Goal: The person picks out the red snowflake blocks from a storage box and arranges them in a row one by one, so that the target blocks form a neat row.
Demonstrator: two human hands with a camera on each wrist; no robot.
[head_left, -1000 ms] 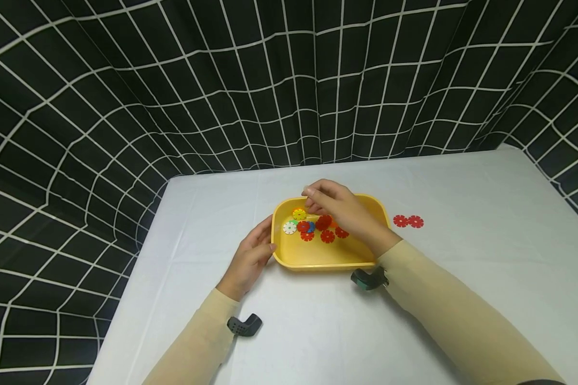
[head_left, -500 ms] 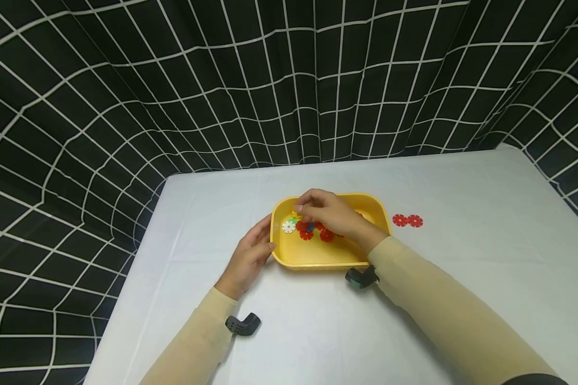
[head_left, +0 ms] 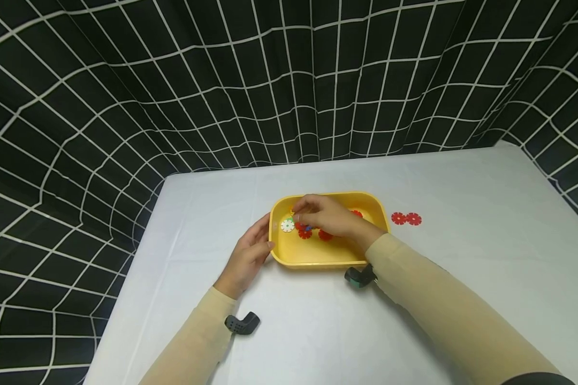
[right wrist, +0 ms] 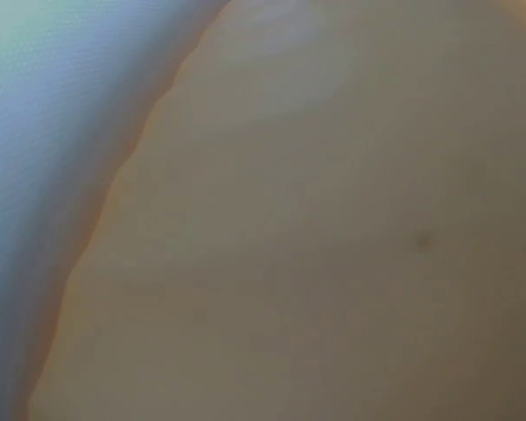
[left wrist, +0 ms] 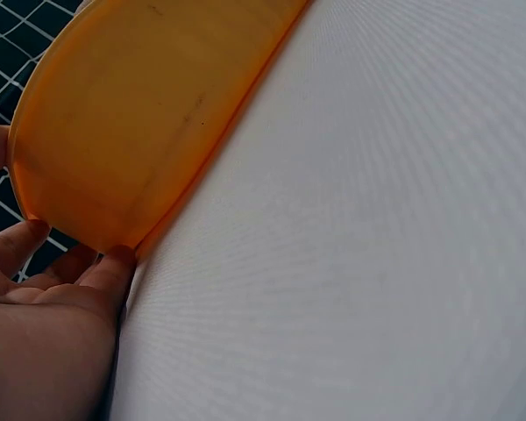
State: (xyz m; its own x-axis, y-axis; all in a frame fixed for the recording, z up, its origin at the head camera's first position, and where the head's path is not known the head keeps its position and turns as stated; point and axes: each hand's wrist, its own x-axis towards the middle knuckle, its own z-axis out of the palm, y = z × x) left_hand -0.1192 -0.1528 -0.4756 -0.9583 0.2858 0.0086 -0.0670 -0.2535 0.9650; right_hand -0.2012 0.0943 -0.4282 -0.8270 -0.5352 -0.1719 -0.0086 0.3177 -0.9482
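Note:
A shallow yellow tray [head_left: 327, 258] stands on the white-covered table. My left hand [head_left: 245, 256] grips its left end, thumb at the near corner and fingers along the outer wall; the left wrist view shows the fingertips against the tray's wall [left wrist: 149, 114]. Inside it lie notched plastic discs: a white disc [head_left: 287, 225], a red disc [head_left: 305, 234], another red disc [head_left: 325, 235], and a blue one [head_left: 308, 229]. My right hand [head_left: 329, 216] reaches into the tray with bent fingers, a sliver of yellow at its fingertips. I cannot tell whether it pinches a disc.
Two red discs [head_left: 406, 218], edge to edge, lie on the table [head_left: 486, 256] right of the tray. A dark curtain with white grid lines [head_left: 289, 96] hangs behind the table. The right wrist view is blurred, mostly a close beige surface.
My right hand has come down from above the tray's far rim to the discs inside. The yellow disc, seen whole earlier, is now mostly covered by the fingers. The left hand keeps its hold.

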